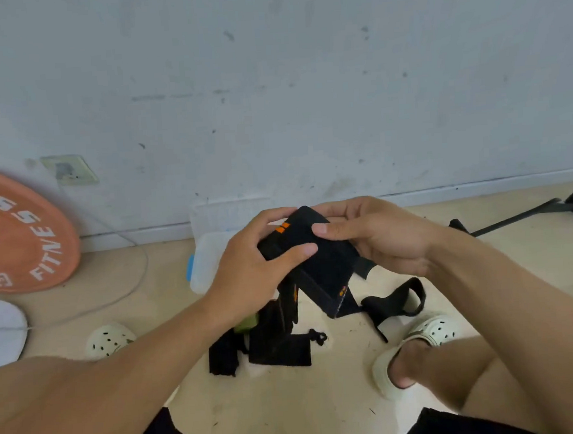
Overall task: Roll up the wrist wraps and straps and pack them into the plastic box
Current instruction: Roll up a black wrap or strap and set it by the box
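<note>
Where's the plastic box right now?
In the head view, the plastic box sits on the floor by the wall, just behind the left hand.

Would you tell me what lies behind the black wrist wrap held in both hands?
Behind the wrist wrap, gripped by the left hand and right hand, a clear plastic box stands against the wall. The hands and wrap cover most of it, so its contents cannot be seen.

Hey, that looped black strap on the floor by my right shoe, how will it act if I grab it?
The looped strap probably flops: it lies in a soft curl with a limp tail. It looks thin, so likely light. Being flat fabric, it seems unlikely to roll or slip from the fingers.
</note>
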Action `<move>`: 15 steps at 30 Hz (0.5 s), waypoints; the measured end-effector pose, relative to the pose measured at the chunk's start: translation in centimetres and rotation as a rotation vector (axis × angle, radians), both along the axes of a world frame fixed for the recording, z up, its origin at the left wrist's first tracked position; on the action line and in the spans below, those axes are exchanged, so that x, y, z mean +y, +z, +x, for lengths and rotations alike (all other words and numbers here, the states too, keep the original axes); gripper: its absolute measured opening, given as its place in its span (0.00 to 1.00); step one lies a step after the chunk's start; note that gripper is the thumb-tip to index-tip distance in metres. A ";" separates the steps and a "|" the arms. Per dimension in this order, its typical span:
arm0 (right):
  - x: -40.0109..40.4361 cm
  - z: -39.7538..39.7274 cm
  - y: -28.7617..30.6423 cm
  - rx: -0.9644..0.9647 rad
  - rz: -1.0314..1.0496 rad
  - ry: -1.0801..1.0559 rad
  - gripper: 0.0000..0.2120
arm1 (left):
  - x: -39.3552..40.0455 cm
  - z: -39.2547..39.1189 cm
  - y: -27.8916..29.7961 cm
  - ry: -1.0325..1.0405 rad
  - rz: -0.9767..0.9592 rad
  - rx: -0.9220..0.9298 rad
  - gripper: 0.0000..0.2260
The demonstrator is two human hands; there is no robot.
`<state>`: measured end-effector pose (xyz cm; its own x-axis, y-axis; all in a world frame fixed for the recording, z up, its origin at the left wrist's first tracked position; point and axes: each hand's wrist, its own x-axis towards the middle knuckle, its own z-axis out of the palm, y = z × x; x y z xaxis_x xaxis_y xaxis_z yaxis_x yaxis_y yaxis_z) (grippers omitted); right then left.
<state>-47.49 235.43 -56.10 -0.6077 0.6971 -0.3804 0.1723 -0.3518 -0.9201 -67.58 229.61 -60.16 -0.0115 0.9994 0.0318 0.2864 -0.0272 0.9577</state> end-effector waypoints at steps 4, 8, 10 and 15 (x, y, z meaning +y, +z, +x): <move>-0.5 1.4 3.2 -0.020 0.125 0.006 0.19 | -0.5 0.8 2.5 0.061 0.043 -0.097 0.08; -0.6 3.0 4.6 -0.284 0.276 0.093 0.14 | 0.3 0.6 4.4 0.141 0.028 -0.236 0.07; -0.5 3.7 4.2 -0.402 0.258 0.224 0.11 | 1.3 0.4 4.4 0.174 -0.029 -0.287 0.08; 0.7 2.9 3.6 -0.223 0.137 0.137 0.11 | 3.8 -0.1 1.6 0.173 -0.130 -0.135 0.11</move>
